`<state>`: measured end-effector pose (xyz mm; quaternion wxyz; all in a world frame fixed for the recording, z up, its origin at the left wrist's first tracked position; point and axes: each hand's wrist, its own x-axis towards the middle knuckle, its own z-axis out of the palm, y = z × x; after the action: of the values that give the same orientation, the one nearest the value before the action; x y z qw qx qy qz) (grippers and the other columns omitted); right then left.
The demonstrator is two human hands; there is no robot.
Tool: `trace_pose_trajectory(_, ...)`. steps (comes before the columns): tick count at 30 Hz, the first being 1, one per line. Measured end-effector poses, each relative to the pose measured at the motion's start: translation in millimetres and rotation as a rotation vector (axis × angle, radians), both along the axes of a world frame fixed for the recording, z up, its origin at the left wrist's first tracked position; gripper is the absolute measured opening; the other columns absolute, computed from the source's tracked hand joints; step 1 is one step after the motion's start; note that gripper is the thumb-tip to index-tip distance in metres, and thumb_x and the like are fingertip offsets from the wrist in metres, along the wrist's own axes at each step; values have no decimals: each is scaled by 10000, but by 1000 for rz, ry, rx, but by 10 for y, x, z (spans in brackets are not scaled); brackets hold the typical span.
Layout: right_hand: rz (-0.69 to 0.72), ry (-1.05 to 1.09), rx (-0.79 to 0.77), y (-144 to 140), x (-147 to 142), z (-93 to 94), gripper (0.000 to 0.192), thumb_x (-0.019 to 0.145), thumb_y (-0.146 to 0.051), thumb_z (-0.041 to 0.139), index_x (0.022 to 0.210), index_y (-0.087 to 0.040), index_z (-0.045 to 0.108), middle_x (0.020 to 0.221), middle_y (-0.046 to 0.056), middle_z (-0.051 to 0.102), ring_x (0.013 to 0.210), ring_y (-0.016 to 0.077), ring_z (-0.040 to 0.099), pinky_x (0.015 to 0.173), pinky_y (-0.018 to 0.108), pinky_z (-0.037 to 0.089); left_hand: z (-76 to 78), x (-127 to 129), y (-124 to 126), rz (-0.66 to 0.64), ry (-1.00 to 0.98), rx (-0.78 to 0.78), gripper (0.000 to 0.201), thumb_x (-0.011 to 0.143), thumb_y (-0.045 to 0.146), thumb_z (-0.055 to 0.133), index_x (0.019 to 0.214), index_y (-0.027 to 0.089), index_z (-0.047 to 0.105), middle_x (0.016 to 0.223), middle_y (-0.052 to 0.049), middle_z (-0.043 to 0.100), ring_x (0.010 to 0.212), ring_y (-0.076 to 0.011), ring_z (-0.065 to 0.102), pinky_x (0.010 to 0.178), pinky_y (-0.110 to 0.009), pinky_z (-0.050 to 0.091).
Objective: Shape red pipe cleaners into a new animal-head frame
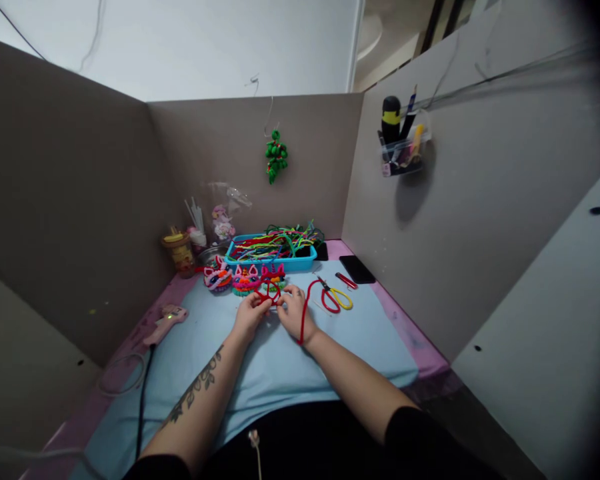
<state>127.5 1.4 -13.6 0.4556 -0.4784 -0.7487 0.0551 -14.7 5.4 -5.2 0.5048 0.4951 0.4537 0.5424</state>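
Between my two hands is a red pipe cleaner shape [269, 288] bent into loops. My left hand [251, 315] pinches its left lower side with closed fingers. On the other side my right hand [293, 311] grips it with thumb and fingers. A long red pipe cleaner end [305, 313] curves over the back of my right hand down to the wrist. Just beyond stand colourful pipe cleaner animal heads [246, 280] with pink ears. Right of my right hand lie scissors [337, 299] with one red and one yellow handle.
A blue tray [270, 265] of many-coloured pipe cleaners stands at the back. A phone [357, 269] and a small red tool [347, 281] lie right. A pink glue gun [166, 324] with a black cable lies left. Grey partitions [255, 127] enclose the table; a pen holder [403, 157] hangs right.
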Motion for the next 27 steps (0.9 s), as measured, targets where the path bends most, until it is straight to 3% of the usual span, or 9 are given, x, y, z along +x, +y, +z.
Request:
trace_pose_trajectory(6,-58,-244,22,-127,-50,91,77,792,-162,527,850,-172,575,1012,99,519,974,238,436,842,358,388,-2,1,13,83,38,75,319,601,367,731,672,155,504,497,51,535,398,-50,417,413,-173,273)
trace_pose_trajectory(10,-45,-417,1,-75,6,102,134,831,-109,462,881,-181,562,899,73,562,848,204,469,725,301,381,-7,-24,20,105,99,74,327,581,362,737,660,165,489,458,66,506,386,-54,405,409,-175,260)
trace_pose_trajectory(19,82,-486,167,37,189,168,118,862,-249,508,907,-220,614,888,57,589,875,203,451,739,310,322,63,-18,-62,-161,213,-27,339,545,340,756,705,153,522,463,55,520,369,-58,405,395,-175,253)
trace_pose_trajectory(27,196,-380,95,48,156,139,95,826,-228,558,857,-263,641,894,49,602,958,217,433,867,371,291,-33,-41,-28,-283,188,-30,331,523,260,766,756,134,566,542,15,581,436,-89,490,431,-187,316)
